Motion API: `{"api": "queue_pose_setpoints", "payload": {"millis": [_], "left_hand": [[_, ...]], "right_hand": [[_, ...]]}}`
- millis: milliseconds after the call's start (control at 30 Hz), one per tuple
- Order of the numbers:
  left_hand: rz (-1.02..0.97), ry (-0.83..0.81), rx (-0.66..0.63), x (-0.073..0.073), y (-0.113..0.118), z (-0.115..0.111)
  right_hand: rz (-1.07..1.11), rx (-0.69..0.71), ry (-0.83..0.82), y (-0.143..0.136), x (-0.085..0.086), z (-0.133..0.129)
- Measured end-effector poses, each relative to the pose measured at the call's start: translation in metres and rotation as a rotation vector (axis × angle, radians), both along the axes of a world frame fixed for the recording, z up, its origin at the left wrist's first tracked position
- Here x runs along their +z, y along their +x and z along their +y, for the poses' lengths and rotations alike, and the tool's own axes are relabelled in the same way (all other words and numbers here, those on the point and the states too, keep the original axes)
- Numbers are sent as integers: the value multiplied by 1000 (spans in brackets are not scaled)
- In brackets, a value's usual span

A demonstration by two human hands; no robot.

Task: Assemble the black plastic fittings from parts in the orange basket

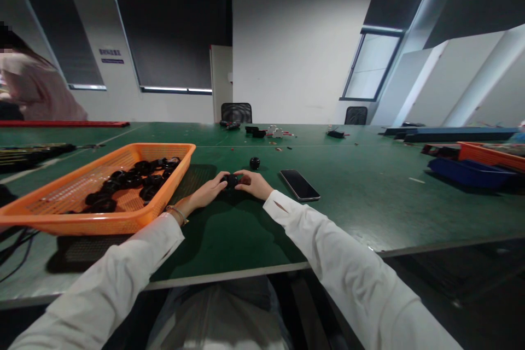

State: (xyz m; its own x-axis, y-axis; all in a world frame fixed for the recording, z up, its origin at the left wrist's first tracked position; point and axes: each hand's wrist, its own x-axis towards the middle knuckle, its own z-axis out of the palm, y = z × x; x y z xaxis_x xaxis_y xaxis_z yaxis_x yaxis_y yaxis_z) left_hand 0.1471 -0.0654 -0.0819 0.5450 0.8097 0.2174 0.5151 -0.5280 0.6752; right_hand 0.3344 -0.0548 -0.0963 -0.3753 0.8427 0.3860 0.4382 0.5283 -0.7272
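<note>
Between my two hands, just above or on the green table (254, 246), is a small round black part (232, 180); its exact kind is too small to tell. The fingers of my left hand (209, 190) close on its left side. From the other side, my right hand (255, 183) pinches it with thumb and fingers. A second round black part (254, 163) sits on the table just beyond my hands. Left of me, an orange plastic basket (172, 186) holds several similar black parts (133, 178).
A phone (300, 185) lies right of my right hand. Farther back are small black and white pieces (274, 131) and a black item (336, 134). Blue (471, 174) and orange trays (492, 154) stand at far right. A person (36, 85) is at far left.
</note>
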Motion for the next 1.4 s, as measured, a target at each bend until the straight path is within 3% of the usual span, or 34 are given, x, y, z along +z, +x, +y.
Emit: {"api": "queue_pose_setpoints", "payload": {"millis": [600,1000,1267,1400], "left_hand": [[-17,23,-17,0,-1,-1],[29,29,-17,2,0,-1],[5,4,-12,1,0,0],[7,1,-15,0,1,1]], "right_hand": [[-33,-39,16,0,-6,6],[-97,-53,29,0,-1,3],[-278,-34,280,2,6,1],[-273,-62,306,1,5,0]]}}
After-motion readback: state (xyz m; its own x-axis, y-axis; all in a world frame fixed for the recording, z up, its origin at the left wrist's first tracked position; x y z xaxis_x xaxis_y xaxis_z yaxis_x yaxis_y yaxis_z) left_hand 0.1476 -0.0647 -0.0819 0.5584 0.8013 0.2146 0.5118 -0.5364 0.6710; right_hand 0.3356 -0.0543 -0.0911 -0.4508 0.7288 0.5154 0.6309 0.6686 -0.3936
